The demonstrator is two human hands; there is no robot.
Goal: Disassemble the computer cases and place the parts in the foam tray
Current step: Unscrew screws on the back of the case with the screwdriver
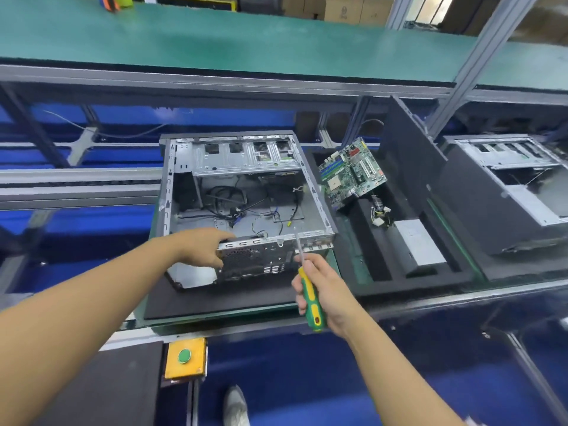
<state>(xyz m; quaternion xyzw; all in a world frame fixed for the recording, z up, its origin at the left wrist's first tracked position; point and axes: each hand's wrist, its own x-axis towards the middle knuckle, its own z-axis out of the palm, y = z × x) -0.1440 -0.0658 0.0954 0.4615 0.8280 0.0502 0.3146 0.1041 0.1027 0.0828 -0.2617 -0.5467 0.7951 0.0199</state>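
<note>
Two parts are home already: the green circuit board (350,172) leans at the far end of the black foam tray (399,284), and the grey metal power-supply box (418,244) lies in a slot nearer us, with its bundle of wires (379,213) just beside it. What's left in the case, do you reckon?

Mostly cabling! The open grey metal computer case (255,259) sits on a black foam mat (215,299) on the worktop (430,298), just left of the tray. Its floor shows only loose black cables (229,204), with the silver drive cage (246,161) across the far side.

And the hands?

The left hand (201,247) grips the case's near wall, fingers hooked over the rim, steadying it by the look of things. The right hand (325,290) has its fingers wrapped round the green-and-yellow-handled screwdriver (310,299). The tip is right up by that same rim, but whether it's touching a screw, I can't tell.

So, past halfway?

For this case, I'd say yes: the big parts are out, and the cables and cage are left. But a second grey metal case (507,186) stands beyond the tray on the right, so the whole job looks far from finished.
</note>
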